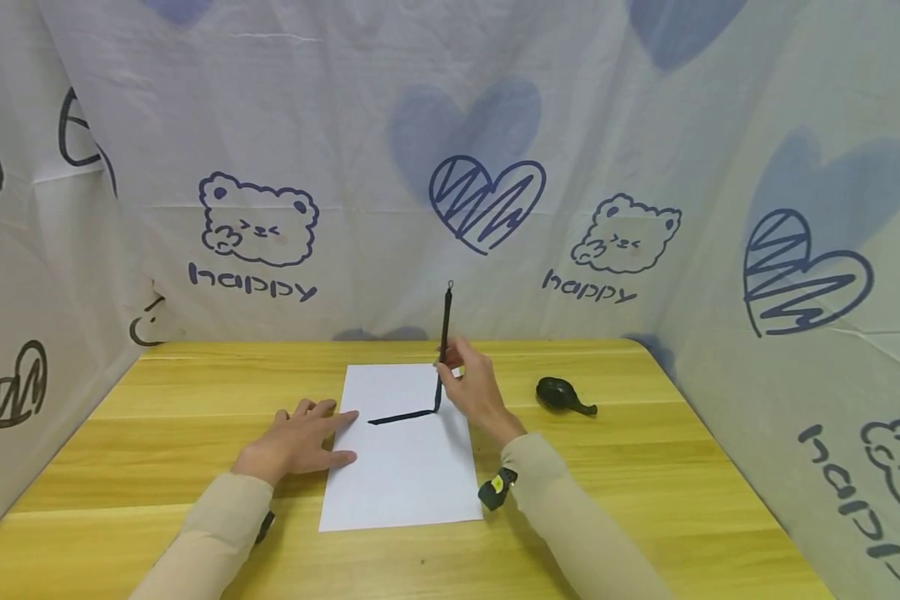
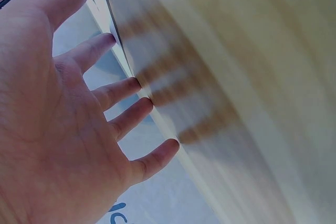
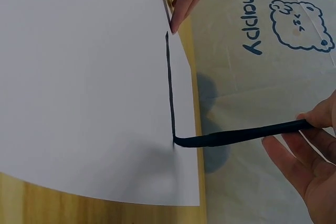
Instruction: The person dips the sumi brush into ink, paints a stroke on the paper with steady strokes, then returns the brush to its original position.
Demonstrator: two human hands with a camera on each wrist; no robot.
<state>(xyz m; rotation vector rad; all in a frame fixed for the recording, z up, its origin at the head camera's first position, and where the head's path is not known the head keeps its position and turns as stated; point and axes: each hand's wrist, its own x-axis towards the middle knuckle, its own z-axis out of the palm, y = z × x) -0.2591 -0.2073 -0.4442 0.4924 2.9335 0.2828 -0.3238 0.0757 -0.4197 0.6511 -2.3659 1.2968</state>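
A white sheet of paper point(image 1: 405, 483) lies on the wooden table, with a dark ink stroke point(image 1: 401, 417) running across its upper half. My right hand point(image 1: 476, 387) pinches a black writing brush point(image 1: 446, 321) by its shaft, holding it nearly upright. In the right wrist view the bent tip of the brush point(image 3: 236, 136) touches the paper at the stroke's right end. My left hand point(image 1: 296, 442) rests at the paper's left edge, thumb and index fingertip on the sheet. Its fingers are spread and fairly straight in the left wrist view, where the palm point(image 2: 68, 124) shows.
A small black gourd-shaped dish point(image 1: 558, 393) sits on the table point(image 1: 645, 475) to the right of the paper. White cloth point(image 1: 375, 233) printed with hearts, bears and lettering hangs behind the table and at both sides.
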